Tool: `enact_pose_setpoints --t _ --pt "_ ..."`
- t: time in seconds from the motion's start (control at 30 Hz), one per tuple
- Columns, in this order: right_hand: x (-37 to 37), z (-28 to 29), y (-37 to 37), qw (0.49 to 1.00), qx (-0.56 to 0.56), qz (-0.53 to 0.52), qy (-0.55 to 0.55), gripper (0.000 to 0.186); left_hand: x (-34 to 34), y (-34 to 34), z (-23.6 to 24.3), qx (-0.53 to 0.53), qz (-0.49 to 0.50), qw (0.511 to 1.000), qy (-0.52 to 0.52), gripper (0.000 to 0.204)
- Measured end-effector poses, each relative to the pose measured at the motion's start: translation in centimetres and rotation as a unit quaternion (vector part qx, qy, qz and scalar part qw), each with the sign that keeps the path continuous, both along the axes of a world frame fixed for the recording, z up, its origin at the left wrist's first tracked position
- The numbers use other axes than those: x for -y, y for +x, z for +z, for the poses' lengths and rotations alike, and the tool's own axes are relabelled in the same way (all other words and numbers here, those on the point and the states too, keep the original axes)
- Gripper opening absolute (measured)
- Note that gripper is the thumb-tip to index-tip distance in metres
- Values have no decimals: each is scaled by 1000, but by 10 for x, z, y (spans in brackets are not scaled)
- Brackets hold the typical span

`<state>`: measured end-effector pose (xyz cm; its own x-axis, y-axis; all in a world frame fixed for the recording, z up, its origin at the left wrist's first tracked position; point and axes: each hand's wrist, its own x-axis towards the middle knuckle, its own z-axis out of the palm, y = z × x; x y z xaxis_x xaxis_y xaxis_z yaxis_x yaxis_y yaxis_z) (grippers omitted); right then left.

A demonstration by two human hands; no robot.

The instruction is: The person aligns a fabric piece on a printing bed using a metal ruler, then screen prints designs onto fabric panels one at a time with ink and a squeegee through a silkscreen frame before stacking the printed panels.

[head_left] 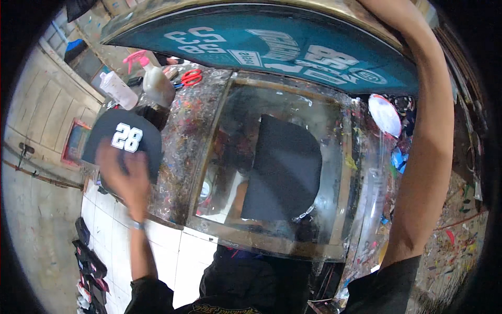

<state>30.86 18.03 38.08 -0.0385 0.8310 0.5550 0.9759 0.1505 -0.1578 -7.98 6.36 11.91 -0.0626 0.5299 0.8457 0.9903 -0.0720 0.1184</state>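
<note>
My left hand [125, 175], somewhat blurred, is over the lower part of a black cap-shaped fabric panel [102, 128] with a white printed number, at the left edge of the bench. Its fingers are spread and no object shows in them. A second black panel [287, 170], plain and rounded on one side, lies flat on the glass plate [235, 104] in front of me. Behind it a printing screen [219, 36] with teal mesh and white lettering stands tilted up. My right arm reaches up to its frame, where my right hand [384, 8] is largely cut off by the picture's top edge.
A pink-headed spray bottle [157, 83], a whitish plastic bottle [119, 91] and red-handled scissors [191, 78] are at the back left of the paint-stained bench [178, 152]. A white round lid-like thing [384, 115] is at right. Dark pieces [91, 261] lie on the tiled floor.
</note>
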Motion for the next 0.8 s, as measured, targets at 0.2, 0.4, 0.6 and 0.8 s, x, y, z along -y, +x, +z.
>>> enact_pose_setpoints --t 0.2,0.4,0.6,0.8 --pt "-6 0 -8 998 -41 52 -6 65 59 130 -110 -150 -354 791 -476 77" --pt "12 5 -5 995 -40 42 -77 61 59 144 -116 -155 -359 794 -466 67" --pt "79 -76 -15 990 52 113 70 44 58 140 -29 311 -435 807 -250 66" --pt "131 -226 -1 972 53 200 -115 34 94 147 -56 708 -267 625 -193 45"
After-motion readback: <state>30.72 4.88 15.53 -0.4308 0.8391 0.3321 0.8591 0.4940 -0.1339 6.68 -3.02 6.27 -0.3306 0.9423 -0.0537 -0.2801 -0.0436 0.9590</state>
